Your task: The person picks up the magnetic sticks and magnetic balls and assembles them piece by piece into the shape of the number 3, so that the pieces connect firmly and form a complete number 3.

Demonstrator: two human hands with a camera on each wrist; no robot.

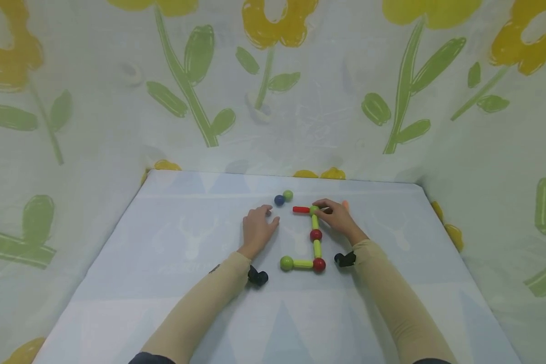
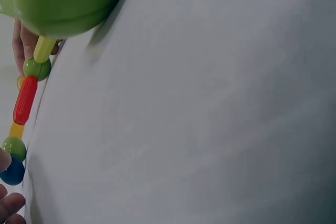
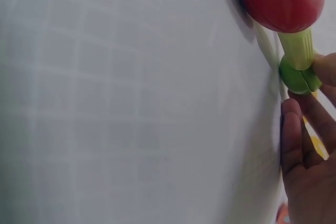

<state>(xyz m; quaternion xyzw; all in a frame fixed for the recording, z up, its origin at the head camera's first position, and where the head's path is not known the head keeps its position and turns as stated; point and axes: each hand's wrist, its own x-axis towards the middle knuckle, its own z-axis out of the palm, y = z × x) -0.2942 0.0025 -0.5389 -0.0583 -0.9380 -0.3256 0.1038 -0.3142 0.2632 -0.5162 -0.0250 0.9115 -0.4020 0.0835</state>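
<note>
A chain of toy rods and balls lies on the table. My right hand pinches the light-green ball at its far end, thumb and fingertips on it in the right wrist view. From that ball a red rod points left. Light-green rods run nearer through one red ball to a second red ball, then left to another green ball. My left hand hovers left of the chain, fingers loosely bent, holding nothing. Just beyond its fingertips sit a loose blue ball and a green ball.
An orange piece shows partly behind my right hand. The white patterned table meets a flower-print curtain at the back and sides. Black wrist cameras hang under both forearms.
</note>
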